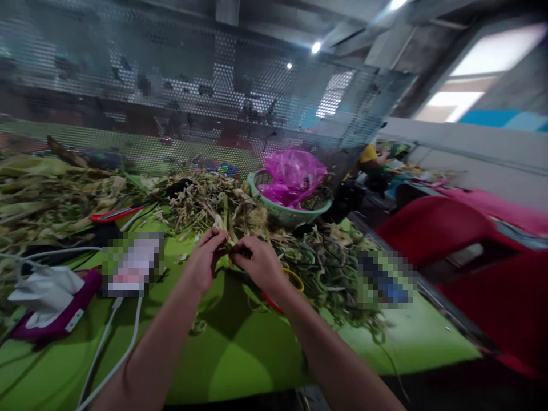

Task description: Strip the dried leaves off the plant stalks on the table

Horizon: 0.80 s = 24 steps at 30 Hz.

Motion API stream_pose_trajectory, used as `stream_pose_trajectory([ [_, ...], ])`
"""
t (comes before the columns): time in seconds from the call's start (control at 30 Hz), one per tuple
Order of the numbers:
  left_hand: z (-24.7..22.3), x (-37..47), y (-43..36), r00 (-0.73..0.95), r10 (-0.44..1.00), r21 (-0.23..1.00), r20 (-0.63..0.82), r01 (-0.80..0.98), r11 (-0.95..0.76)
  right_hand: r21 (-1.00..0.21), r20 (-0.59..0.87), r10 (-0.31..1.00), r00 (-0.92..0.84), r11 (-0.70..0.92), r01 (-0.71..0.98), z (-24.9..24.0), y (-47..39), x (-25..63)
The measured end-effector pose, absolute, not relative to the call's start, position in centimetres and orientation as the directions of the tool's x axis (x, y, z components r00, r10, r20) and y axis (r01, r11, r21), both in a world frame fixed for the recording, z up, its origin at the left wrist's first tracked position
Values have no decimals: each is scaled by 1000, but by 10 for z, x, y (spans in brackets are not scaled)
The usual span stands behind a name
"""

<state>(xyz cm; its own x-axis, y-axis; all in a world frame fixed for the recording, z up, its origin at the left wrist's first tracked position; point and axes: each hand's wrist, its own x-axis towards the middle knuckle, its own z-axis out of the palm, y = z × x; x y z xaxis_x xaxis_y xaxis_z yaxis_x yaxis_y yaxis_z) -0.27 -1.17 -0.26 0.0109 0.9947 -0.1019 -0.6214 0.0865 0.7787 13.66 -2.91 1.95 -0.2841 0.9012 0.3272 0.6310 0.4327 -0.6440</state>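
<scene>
My left hand and my right hand meet over the middle of the green table. Both have their fingers pinched around a pale, dry leafy plant stalk, which points away from me. Fingers hide its lower end. Just beyond lies a heap of withered plant stems and leaves. By my right forearm, green curly plant strands are spread out. A yellow and red loop, partly behind that forearm, is too covered to name.
A green basket with a pink plastic bag stands behind the heap. At left are a tissue box, a blurred phone with white cables and a red-edged tool. Red chairs stand at right; another person's yellow sleeve shows beyond.
</scene>
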Motion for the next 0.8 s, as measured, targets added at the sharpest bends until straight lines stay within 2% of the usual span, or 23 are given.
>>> stream_pose_trajectory([
  [0.2, -1, -7, -13, -53, 994, 855, -97, -515, 56, -599, 306, 857, -415, 512, 616, 44, -41, 148],
  [0.27, 1, -7, -14, -48, 995, 880, -92, -471, 59, -586, 332, 855, -398, 517, 623, 59, -46, 159],
  [0.4, 4, -5, -17, 5, 997, 922, -83, -378, 79, -591, 409, 880, -241, 457, 665, 87, -57, 196],
  [0.5, 6, -7, -19, 43, 998, 976, -50, -209, 58, -550, 420, 896, -145, 378, 745, 90, -66, 232],
  [0.6, 8, -10, -18, 82, 997, 999, 10, 48, -14, -498, 357, 928, -107, 286, 818, 79, -78, 263],
  [0.7, 7, -13, -17, 126, 990, 963, 69, 252, -100, -490, 277, 958, -69, 203, 848, 62, -92, 283],
  [0.8, 3, -15, -17, 180, 976, 910, 121, 372, -181, -494, 222, 974, -49, 156, 855, 49, -105, 293],
])
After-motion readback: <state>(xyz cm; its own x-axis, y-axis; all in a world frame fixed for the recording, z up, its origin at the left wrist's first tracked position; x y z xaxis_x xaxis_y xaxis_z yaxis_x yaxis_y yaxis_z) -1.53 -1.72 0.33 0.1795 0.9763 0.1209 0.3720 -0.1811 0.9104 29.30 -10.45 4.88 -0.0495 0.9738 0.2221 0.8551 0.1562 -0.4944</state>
